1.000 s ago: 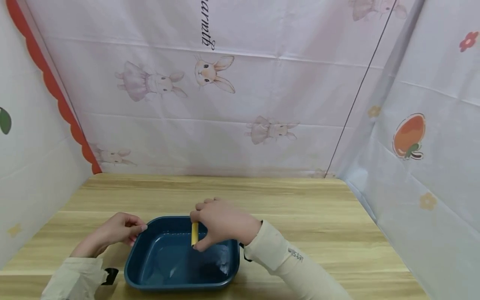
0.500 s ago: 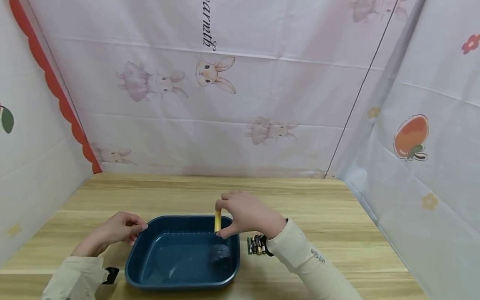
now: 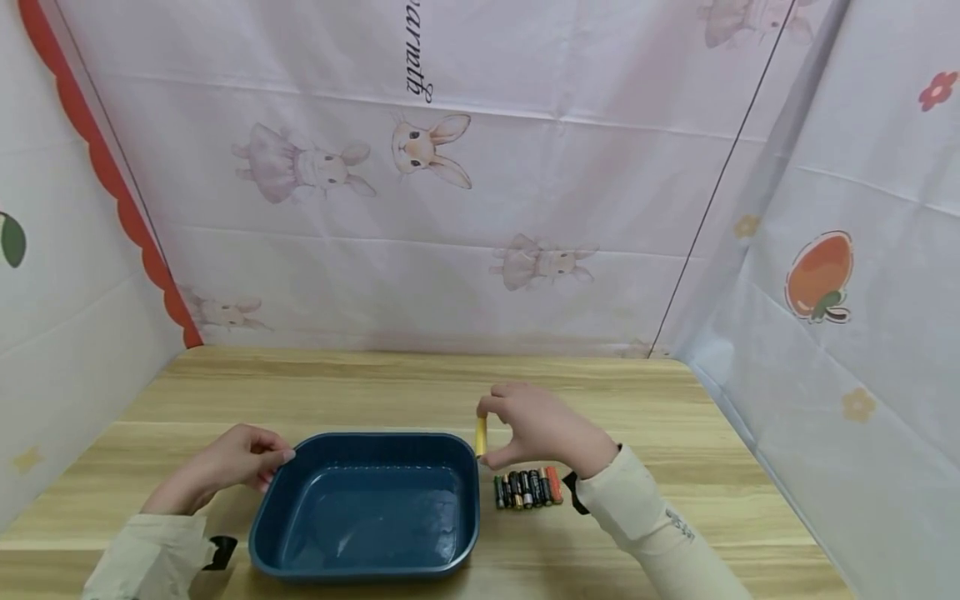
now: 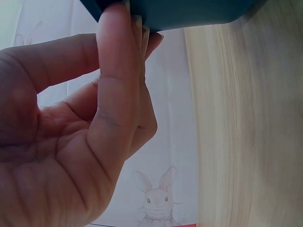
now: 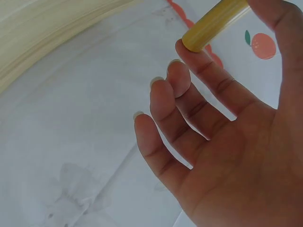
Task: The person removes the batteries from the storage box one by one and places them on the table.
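My right hand (image 3: 547, 429) pinches a yellow battery (image 3: 481, 437) lengthwise between thumb and index finger, beside the right far corner of a dark blue rectangular dish (image 3: 363, 575). In the right wrist view the yellow battery (image 5: 213, 26) spans from index fingertip to thumb, and the other fingers are loosely bent. With thumb and fingertips my left hand (image 3: 232, 458) pinches the dish's left rim. The left wrist view shows those fingers (image 4: 116, 80) right at the dish's wall (image 4: 189, 12). Just right of the dish, below my right hand, several batteries (image 3: 527, 490) lie side by side in a row.
The wooden table (image 3: 637, 400) carries the dish near its front. A printed cloth wall (image 3: 450, 292) closes off the back, and further cloth walls stand at the left (image 3: 82, 375) and right (image 3: 840, 367).
My right hand has carried the yellow battery rightward from over the dish to past its right rim, uncovering the battery row. The left hand and the dish have stayed put.
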A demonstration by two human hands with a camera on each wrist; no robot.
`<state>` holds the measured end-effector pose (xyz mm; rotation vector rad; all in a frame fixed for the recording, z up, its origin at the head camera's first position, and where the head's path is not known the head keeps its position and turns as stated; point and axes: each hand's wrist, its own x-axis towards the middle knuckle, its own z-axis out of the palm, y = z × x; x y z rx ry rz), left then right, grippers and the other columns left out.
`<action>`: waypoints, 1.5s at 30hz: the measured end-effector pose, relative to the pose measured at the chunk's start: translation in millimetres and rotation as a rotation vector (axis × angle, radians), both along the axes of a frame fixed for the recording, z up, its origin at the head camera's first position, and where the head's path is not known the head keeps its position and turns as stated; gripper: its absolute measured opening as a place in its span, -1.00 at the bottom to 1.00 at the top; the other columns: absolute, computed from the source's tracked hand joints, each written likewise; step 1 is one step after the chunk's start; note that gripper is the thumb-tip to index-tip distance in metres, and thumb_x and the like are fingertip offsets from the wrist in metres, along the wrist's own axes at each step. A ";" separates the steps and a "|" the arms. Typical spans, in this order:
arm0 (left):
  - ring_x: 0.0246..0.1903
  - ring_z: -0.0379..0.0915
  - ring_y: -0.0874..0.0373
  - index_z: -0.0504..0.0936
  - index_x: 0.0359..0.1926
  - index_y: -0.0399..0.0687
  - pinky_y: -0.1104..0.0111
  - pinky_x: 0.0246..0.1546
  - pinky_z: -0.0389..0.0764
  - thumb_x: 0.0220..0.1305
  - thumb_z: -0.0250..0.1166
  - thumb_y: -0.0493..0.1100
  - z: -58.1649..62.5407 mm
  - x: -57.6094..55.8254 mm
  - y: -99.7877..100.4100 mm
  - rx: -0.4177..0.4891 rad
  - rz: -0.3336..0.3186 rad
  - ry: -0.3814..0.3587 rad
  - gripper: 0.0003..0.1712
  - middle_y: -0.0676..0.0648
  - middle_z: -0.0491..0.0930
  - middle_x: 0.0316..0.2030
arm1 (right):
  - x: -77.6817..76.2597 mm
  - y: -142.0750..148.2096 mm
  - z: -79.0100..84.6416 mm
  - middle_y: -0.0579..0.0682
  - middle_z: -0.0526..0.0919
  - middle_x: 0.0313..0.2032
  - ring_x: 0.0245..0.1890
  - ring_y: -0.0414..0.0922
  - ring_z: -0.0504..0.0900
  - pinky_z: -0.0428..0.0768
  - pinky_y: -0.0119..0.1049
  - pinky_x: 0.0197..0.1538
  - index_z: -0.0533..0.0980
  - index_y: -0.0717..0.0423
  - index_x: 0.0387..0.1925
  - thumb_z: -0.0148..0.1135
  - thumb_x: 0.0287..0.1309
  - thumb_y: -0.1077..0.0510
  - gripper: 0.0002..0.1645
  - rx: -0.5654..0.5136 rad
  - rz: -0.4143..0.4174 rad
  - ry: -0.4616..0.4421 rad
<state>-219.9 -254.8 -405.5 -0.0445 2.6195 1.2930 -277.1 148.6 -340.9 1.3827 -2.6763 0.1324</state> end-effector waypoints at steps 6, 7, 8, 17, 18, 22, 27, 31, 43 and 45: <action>-0.54 0.46 0.14 0.63 -0.24 -0.35 0.31 -0.49 0.64 0.39 0.13 -0.28 -0.3 1.4 -2.4 0.012 -0.026 -0.002 -0.80 -0.03 0.49 -0.54 | -2.8 22.9 -7.2 -0.21 0.45 -0.40 -0.44 -0.25 0.42 0.46 -0.38 -0.38 0.58 -0.02 -0.14 0.45 -0.12 -0.16 -0.49 -0.021 -0.030 -0.003; -0.54 0.46 0.14 0.63 -0.24 -0.35 0.30 -0.49 0.64 0.39 0.13 -0.28 -0.3 1.4 -2.6 0.016 -0.026 -0.003 -0.80 -0.03 0.49 -0.54 | -3.1 26.7 -8.5 -0.21 0.45 -0.41 -0.45 -0.25 0.41 0.45 -0.38 -0.38 0.58 -0.02 -0.14 0.46 -0.13 -0.16 -0.49 -0.025 -0.035 -0.006; -0.53 0.46 0.14 0.63 -0.24 -0.35 0.31 -0.49 0.64 0.39 0.13 -0.28 -0.4 1.3 -2.8 0.017 -0.026 -0.004 -0.80 -0.03 0.49 -0.54 | -3.6 30.7 -10.0 -0.21 0.44 -0.42 -0.45 -0.24 0.40 0.44 -0.38 -0.39 0.58 -0.01 -0.15 0.46 -0.13 -0.15 -0.49 -0.027 -0.041 -0.009; -0.53 0.47 0.14 0.64 -0.23 -0.33 0.30 -0.48 0.65 0.39 0.14 -0.27 -1.3 0.9 -3.6 0.031 -0.039 -0.004 -0.80 -0.04 0.49 -0.53 | -6.2 67.2 -26.3 -0.23 0.36 -0.47 -0.53 -0.25 0.31 0.33 -0.40 -0.49 0.57 -0.01 -0.17 0.49 -0.16 -0.11 -0.50 -0.034 -0.111 -0.040; -0.53 0.47 0.15 0.64 -0.23 -0.33 0.30 -0.48 0.65 0.39 0.13 -0.26 -1.2 0.7 -3.7 0.032 -0.043 -0.004 -0.80 -0.04 0.49 -0.53 | -6.5 70.9 -28.3 -0.23 0.36 -0.48 -0.55 -0.25 0.30 0.32 -0.40 -0.49 0.57 -0.01 -0.18 0.49 -0.17 -0.11 -0.51 -0.035 -0.115 -0.040; -0.53 0.47 0.14 0.63 -0.24 -0.34 0.28 -0.47 0.65 0.39 0.14 -0.25 0.3 0.6 -4.0 0.034 -0.057 0.002 -0.79 -0.04 0.49 -0.54 | -9.3 83.8 -35.7 -0.21 0.36 -0.50 -0.58 -0.24 0.27 0.28 -0.38 -0.51 0.56 -0.02 -0.20 0.49 -0.21 -0.07 -0.53 -0.022 -0.140 -0.053; -0.53 0.47 0.13 0.63 -0.24 -0.34 0.28 -0.47 0.65 0.39 0.13 -0.25 2.1 -1.1 -2.5 0.029 -0.047 0.005 -0.79 -0.04 0.49 -0.53 | -15.2 95.6 -46.6 -0.15 0.41 -0.49 -0.58 -0.23 0.29 0.30 -0.34 -0.51 0.56 0.00 -0.18 0.51 -0.21 -0.02 -0.52 0.007 -0.181 -0.141; -0.53 0.47 0.14 0.63 -0.25 -0.33 0.29 -0.47 0.65 0.39 0.14 -0.27 1.1 -1.7 -2.1 0.025 -0.033 -0.007 -0.80 -0.05 0.49 -0.53 | -20.4 101.5 -59.7 -0.11 0.45 -0.47 -0.56 -0.24 0.31 0.33 -0.33 -0.50 0.55 0.04 -0.14 0.52 -0.18 -0.02 -0.48 0.034 -0.185 -0.217; -0.53 0.47 0.14 0.63 -0.26 -0.31 0.30 -0.47 0.65 0.38 0.15 -0.27 0.0 -2.3 -0.8 0.023 -0.031 -0.003 -0.82 -0.05 0.49 -0.53 | -26.1 105.6 -81.2 -0.16 0.55 -0.37 -0.42 -0.23 0.43 0.46 -0.25 -0.35 0.57 0.02 -0.10 0.54 -0.21 -0.06 -0.43 0.031 -0.194 -0.308; -0.52 0.47 0.13 0.63 -0.26 -0.31 0.29 -0.47 0.65 0.38 0.15 -0.26 -0.7 -1.9 -1.6 0.025 -0.035 -0.003 -0.81 -0.05 0.49 -0.53 | -25.7 104.9 -82.0 -0.15 0.57 -0.35 -0.39 -0.20 0.47 0.48 -0.24 -0.32 0.57 0.03 -0.09 0.54 -0.22 -0.05 -0.42 0.028 -0.193 -0.314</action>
